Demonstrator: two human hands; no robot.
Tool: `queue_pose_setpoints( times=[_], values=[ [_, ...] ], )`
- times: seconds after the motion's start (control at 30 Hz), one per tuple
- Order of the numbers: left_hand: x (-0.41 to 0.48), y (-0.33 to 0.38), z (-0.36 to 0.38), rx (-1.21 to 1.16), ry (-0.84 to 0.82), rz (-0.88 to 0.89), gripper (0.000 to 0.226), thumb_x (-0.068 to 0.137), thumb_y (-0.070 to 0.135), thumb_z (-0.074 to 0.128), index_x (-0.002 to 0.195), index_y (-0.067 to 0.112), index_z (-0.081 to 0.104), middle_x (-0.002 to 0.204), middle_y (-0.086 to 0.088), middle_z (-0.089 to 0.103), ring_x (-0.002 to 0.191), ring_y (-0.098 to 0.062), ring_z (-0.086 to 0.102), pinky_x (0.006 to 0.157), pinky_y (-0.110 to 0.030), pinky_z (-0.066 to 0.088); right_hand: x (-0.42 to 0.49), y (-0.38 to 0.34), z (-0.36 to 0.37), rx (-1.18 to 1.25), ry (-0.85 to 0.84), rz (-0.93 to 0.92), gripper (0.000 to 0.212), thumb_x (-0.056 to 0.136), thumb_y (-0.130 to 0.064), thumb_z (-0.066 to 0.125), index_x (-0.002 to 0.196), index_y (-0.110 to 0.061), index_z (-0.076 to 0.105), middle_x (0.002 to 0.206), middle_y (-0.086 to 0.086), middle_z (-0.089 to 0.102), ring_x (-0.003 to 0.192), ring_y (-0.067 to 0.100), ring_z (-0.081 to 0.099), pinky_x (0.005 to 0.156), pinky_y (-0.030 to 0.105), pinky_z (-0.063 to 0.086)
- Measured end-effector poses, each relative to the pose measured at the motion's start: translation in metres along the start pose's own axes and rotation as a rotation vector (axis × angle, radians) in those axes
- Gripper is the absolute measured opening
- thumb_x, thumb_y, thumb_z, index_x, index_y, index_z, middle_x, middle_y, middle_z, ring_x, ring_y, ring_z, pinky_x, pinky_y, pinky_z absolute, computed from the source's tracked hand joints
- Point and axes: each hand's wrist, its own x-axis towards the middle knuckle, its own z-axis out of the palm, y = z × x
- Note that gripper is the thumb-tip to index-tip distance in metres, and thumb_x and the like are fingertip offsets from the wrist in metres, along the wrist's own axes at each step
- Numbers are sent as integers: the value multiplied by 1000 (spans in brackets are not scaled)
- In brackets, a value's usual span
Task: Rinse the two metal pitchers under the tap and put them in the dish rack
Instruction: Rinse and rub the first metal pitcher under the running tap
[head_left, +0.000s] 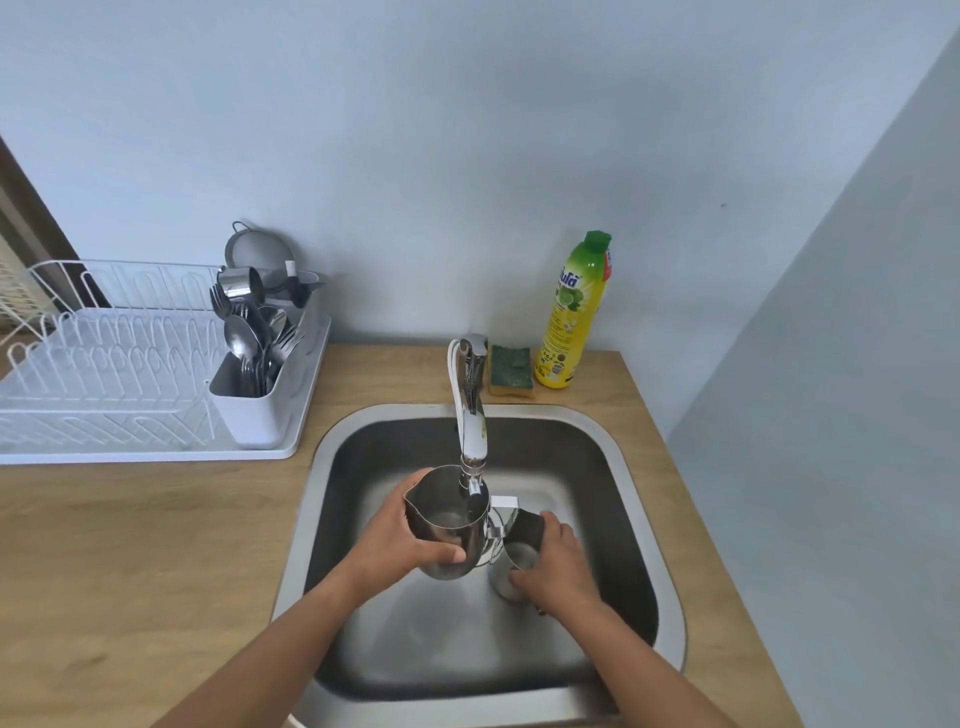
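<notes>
each hand (400, 540) (558, 569) holds a pitcher (444, 525) (519, 545) under tap (470, 415).

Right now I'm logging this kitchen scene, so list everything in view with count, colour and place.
pitchers: 2, steel; big under tap, small right of it
tap: 1, chrome, behind sink
sink: 1, steel, in counter
counter: 1, wood
rack: 1, white, left counter
cutlery: several, steel, rack caddy
strainer: 1, metal, behind rack
sponge: 1, green-yellow, behind sink
soap bottle: 1, yellow, beside sponge
left hand: holds big pitcher
right hand: holds small pitcher
</notes>
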Motion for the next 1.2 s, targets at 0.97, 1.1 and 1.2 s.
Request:
queue_pose_setpoints(
  times=[0.97, 1.1, 1.2],
  values=[
    [-6, -6, 27, 32, -125, -115, 87, 59, 11, 91, 130, 37, 48, 117, 17, 65, 102, 11, 60, 76, -2, 46, -50, -9, -27, 871, -151, 32, 33, 100, -42, 44, 104, -16, 64, 107, 10, 67, 90, 30, 72, 68, 37, 58],
    [-4, 2, 35, 14, -121, -106, 86, 63, 2, 88, 129, 37, 46, 117, 20, 62, 98, 15, 57, 73, 0, 42, -44, -10, -31, 921, -67, -2, 23, 103, -29, 42, 99, -16, 60, 105, 9, 69, 98, 26, 68, 76, 36, 56],
    [0, 5, 29, 37, -89, -85, 86, 61, 3, 89, 127, 41, 47, 118, 21, 62, 109, 7, 53, 82, -3, 38, -38, -19, -26, 944, -61, 11, 22, 104, -28, 38, 102, -17, 57, 110, 7, 67, 104, 25, 66, 80, 35, 57]
  ],
)
